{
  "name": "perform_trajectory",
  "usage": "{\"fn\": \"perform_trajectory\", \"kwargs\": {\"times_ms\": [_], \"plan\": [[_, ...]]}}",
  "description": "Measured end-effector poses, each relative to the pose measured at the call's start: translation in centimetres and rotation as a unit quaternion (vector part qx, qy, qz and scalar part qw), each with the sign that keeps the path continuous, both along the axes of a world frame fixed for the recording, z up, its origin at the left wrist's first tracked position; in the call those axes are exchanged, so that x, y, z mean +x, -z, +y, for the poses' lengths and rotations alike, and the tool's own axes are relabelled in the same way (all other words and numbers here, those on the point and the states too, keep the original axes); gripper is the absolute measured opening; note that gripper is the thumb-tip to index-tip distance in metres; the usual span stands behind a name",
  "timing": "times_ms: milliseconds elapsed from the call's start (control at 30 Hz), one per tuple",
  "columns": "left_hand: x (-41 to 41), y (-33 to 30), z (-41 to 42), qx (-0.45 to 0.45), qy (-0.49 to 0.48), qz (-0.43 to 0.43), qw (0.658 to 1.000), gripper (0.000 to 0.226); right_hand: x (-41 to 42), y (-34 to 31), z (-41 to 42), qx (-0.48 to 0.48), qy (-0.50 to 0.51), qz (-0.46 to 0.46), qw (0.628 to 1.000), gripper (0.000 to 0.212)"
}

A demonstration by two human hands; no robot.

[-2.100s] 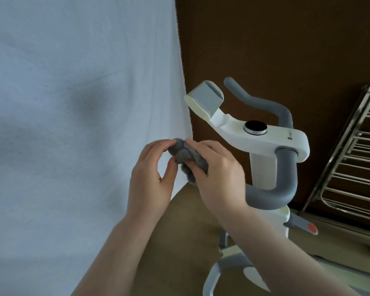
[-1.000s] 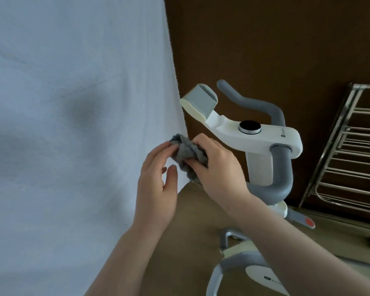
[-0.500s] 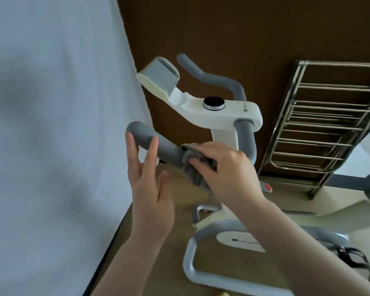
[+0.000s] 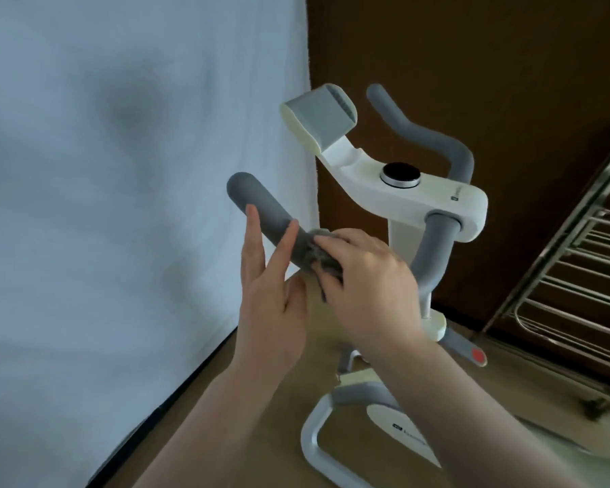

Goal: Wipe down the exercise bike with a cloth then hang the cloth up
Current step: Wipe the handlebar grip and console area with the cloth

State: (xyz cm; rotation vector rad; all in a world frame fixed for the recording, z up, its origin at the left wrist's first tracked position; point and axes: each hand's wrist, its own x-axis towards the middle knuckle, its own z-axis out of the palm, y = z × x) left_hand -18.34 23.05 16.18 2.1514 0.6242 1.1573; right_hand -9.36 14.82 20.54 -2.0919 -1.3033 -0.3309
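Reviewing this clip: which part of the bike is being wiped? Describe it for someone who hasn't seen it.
Start at the white console with the round black dial. Two grey padded handlebars leave it; the near handlebar, ending before the pale sheet, is the one. Only it has the right hand pressing a grey cloth on it.

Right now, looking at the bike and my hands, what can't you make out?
Head view only:
- Small grey cloth: mostly hidden under the right hand.
- Grey foam handlebar: its middle is covered by that hand and cloth.
- White bike base: cut by the bottom edge and the right forearm.
- Metal rack: cut by the right edge.
- Logo: too small to read.
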Motion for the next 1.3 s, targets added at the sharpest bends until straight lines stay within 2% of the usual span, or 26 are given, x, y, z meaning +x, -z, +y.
{"fn": "perform_trajectory", "kwargs": {"times_ms": [133, 233, 333, 500, 633, 733, 833, 900, 1033, 1167, 1233, 1300], "plan": [[1.1, -0.6, -2.2, -0.029, -0.047, 0.042, 0.998, 0.057, 3.7, -0.8, -2.4, -0.046, -0.079, 0.042, 0.995, 0.024], [1.4, -0.4, -3.6, -0.049, -0.080, 0.060, 0.994, 0.060, 5.6, -1.1, -3.6, -0.010, -0.087, 0.060, 0.994, 0.019], [2.8, 0.0, -6.0, -0.081, -0.104, 0.030, 0.991, 0.049, 5.4, -1.0, -3.2, -0.083, -0.124, 0.041, 0.988, 0.020], [3.3, 0.4, -9.1, -0.102, -0.108, 0.011, 0.989, 0.047, 9.4, -1.1, -6.3, -0.107, -0.195, 0.024, 0.975, 0.024], [3.2, 0.3, -10.0, -0.076, -0.144, 0.032, 0.986, 0.046, 9.9, 0.0, -6.5, -0.015, -0.203, 0.002, 0.979, 0.021], [4.1, -0.1, -10.3, -0.037, -0.147, 0.056, 0.987, 0.041, 9.7, 0.6, -5.7, -0.041, -0.243, -0.005, 0.969, 0.023], [4.4, 0.1, -10.2, -0.009, -0.155, 0.079, 0.985, 0.038, 11.9, -0.4, -5.5, -0.073, -0.210, 0.005, 0.975, 0.024], [4.7, 0.2, -10.2, -0.015, -0.166, 0.068, 0.984, 0.036, 11.4, -0.1, -5.5, -0.061, -0.195, 0.020, 0.979, 0.026], [4.9, 0.0, -10.1, -0.017, -0.163, 0.058, 0.985, 0.031, 11.5, 0.5, -5.7, -0.067, -0.234, -0.018, 0.970, 0.025], [4.5, 0.0, -9.8, -0.003, -0.155, 0.069, 0.986, 0.036, 13.9, 0.8, -5.7, 0.008, -0.172, -0.026, 0.985, 0.020], [4.7, 0.0, -10.0, -0.014, -0.154, 0.061, 0.986, 0.037, 12.6, 1.3, -5.9, 0.016, -0.233, -0.003, 0.972, 0.018], [5.0, -0.1, -10.1, -0.023, -0.152, 0.057, 0.986, 0.036, 12.8, 1.5, -6.1, -0.008, -0.270, -0.017, 0.963, 0.021]]}}
